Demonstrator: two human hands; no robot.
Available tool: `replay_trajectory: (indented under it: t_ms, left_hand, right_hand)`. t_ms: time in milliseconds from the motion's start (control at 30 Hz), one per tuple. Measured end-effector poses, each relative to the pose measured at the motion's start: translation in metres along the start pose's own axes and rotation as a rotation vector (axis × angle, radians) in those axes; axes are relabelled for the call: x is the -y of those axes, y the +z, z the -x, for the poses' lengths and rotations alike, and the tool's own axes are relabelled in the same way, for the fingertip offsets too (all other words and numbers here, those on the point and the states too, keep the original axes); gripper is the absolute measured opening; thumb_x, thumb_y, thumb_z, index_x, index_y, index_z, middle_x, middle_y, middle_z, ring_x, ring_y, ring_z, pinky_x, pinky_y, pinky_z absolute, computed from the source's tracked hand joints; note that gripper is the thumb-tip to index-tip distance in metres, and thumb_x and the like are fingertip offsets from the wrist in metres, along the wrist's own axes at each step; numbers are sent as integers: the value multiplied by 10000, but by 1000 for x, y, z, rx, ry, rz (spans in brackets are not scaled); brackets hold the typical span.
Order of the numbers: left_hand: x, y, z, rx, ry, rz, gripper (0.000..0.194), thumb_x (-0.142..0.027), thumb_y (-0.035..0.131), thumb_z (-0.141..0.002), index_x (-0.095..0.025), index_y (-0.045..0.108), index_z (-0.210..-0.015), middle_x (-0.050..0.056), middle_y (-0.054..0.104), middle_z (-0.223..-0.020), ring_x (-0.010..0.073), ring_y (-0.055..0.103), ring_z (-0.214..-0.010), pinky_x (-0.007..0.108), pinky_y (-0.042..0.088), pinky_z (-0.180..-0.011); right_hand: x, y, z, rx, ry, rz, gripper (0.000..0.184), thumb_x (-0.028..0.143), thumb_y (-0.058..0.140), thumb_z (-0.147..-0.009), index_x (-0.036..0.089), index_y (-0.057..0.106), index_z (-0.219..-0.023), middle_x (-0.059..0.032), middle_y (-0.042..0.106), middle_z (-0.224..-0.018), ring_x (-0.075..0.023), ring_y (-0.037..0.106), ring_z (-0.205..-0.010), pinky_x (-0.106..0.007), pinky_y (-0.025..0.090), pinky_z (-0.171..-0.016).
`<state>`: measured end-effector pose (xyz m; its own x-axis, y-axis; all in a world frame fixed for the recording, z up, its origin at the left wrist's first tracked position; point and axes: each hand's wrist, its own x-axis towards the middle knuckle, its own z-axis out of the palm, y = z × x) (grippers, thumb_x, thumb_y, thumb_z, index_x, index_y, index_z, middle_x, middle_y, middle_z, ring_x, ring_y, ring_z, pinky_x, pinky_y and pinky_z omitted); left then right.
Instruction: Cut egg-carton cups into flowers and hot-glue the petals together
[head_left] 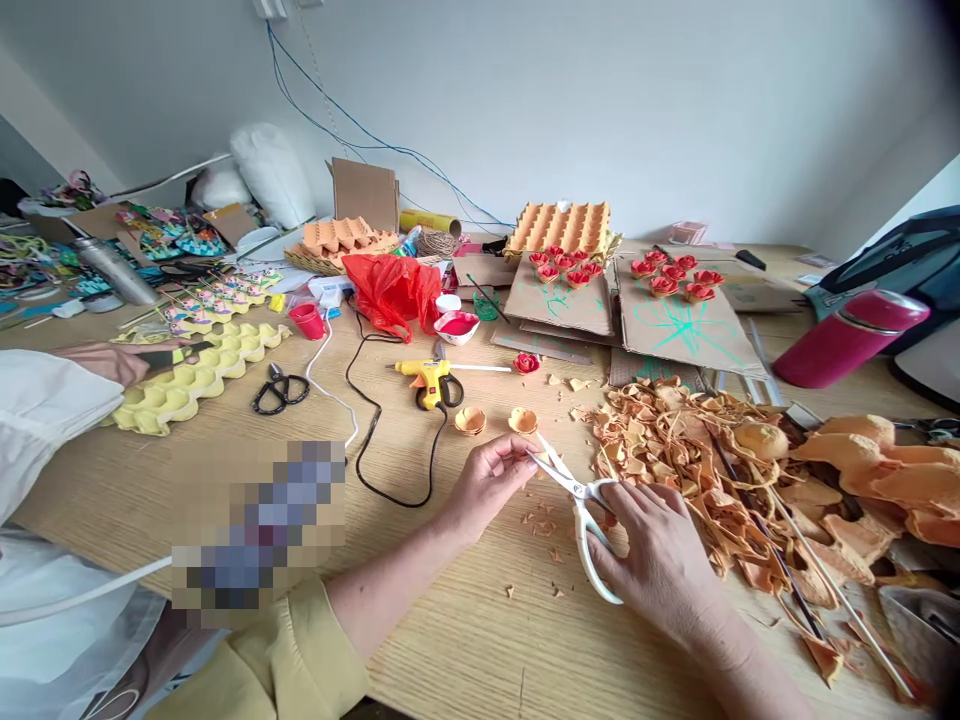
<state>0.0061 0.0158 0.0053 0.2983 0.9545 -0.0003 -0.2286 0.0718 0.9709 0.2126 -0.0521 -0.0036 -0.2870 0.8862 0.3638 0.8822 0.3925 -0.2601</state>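
My right hand (660, 550) has its fingers through the handles of white scissors (579, 490), whose blades are parted and point away to the left. In a pinch, my left hand (491, 480) holds a small piece of orange egg carton (545, 459) at the blades; my fingertips hide most of it. Just beyond the hands are two orange carton cups with petal-like rims, a left cup (470, 421) and a right cup (523, 420). Small orange clippings (540, 522) lie scattered on the wooden table beneath the scissors.
A heap of orange carton scraps (660, 430) spreads to the right. Beyond are a yellow glue gun (427, 380), a red paper flower (526, 363), a bowl of red paint (456, 327) and cardboard (682, 325) bearing red flowers. At left, another person's hand (127, 360) is by a yellow egg tray (202, 375).
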Motion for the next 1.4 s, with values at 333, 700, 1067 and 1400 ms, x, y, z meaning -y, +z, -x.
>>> replay_trajectory:
  t_ms: [333, 700, 1067, 1400]
  left_hand:
    - [2, 3, 2, 112, -26, 52, 248, -368, 797, -740, -149, 698, -798, 16, 679, -745, 109, 522, -666, 246, 378, -639]
    - [2, 5, 5, 157, -74, 54, 331, -432, 820, -728, -139, 681, -798, -7, 617, -686, 90, 439, -614, 242, 334, -615]
    - [4, 2, 6, 231, -36, 51, 268, -400, 770, -812, -145, 738, -888, 18, 652, -751, 98, 441, -649, 246, 330, -641]
    - [-9, 2, 6, 298, -14, 70, 177, -320, 760, -832, -147, 742, -866, 37, 716, -856, 143, 620, -854, 263, 443, -850]
  right_hand:
    - [4, 0, 1, 20, 14, -36, 144, 367, 575, -909, 231, 528, -922, -37, 642, -857, -242, 586, -824, -414, 360, -881]
    - [5, 0, 0, 3, -33, -40, 154, 349, 583, -870, 232, 503, -929, -41, 622, -888, -245, 581, -846, -446, 373, -950]
    - [8, -2, 0, 48, -60, -204, 186, 246, 605, -840, 237, 420, -822, 24, 522, -761, -181, 511, -719, -440, 357, -951]
    - [9, -6, 2, 50, -102, -241, 192, 265, 562, -897, 237, 404, -793, 30, 492, -722, -176, 506, -696, -416, 370, -900]
